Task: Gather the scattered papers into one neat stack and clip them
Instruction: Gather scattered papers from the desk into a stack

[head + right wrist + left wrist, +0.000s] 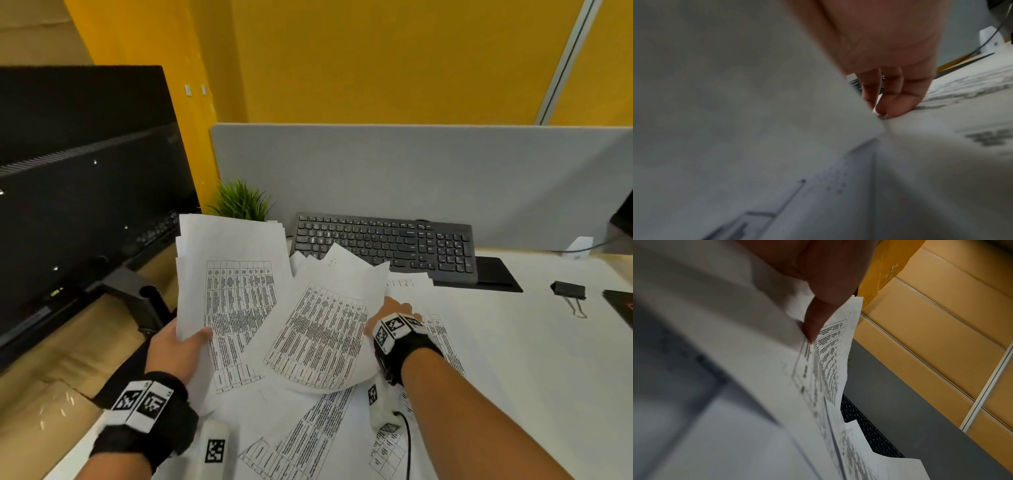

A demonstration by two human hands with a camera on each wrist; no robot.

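The left hand (178, 349) grips a raised sheaf (233, 274) left of the keyboard (383, 245). The right hand (394, 318) holds a curled sheet (325, 329) before it, above loose papers (308, 435). A clip (568, 291) lies right of the keyboard.

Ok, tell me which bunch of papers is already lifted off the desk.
The bundle pinched in the left hand, raised beside the monitor. The right hand has another sheet only partly raised; the rest lie flat on the desk.
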